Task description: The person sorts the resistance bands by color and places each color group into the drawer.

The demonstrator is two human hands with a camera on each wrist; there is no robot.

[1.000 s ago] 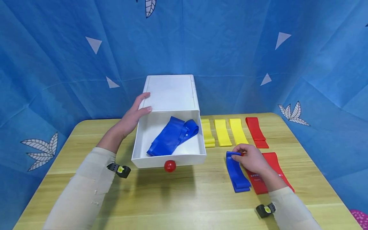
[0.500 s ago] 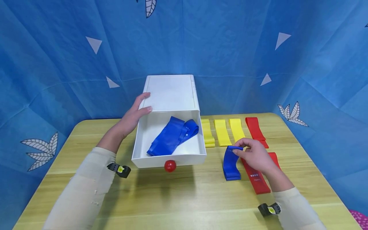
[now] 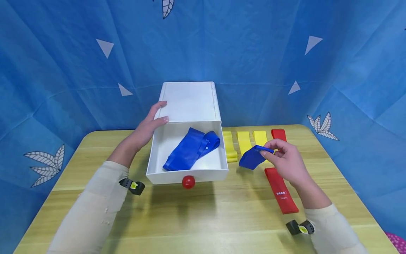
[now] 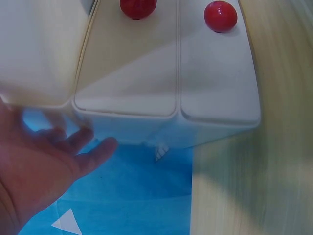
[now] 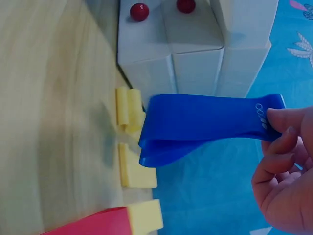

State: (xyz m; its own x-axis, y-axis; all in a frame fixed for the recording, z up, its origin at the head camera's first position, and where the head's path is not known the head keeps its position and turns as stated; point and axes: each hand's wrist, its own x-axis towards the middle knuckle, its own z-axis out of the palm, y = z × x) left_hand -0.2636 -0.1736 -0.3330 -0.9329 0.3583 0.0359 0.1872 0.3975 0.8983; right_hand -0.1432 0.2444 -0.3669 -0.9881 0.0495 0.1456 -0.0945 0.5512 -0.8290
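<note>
My right hand (image 3: 287, 160) pinches one end of a folded blue resistance band (image 5: 205, 117) between thumb and fingers. The band hangs above the table, its loop end pointing left towards the cabinet in the head view. My left hand (image 3: 144, 130) rests on the upper left edge of a white drawer cabinet (image 3: 190, 102), thumb and index fingertip on its top. In the left wrist view, the other fingers (image 4: 100, 152) lie relaxed along the side wall. The pulled-out top drawer (image 3: 187, 177) has a red knob (image 3: 188, 182) and contains blue bands (image 3: 185, 150).
Folded yellow bands (image 3: 243, 141) lie right of the cabinet, one close beside it. A red band (image 3: 279, 134) lies behind my right hand, another red band (image 3: 282, 195) in front. Two lower drawers (image 4: 220, 73) are shut. A blue curtain (image 3: 253, 63) hangs behind the wooden table (image 3: 190, 225).
My right hand has lifted the blue band off the table and carried it up and back, over near the yellow bands. My left hand stays on the cabinet.
</note>
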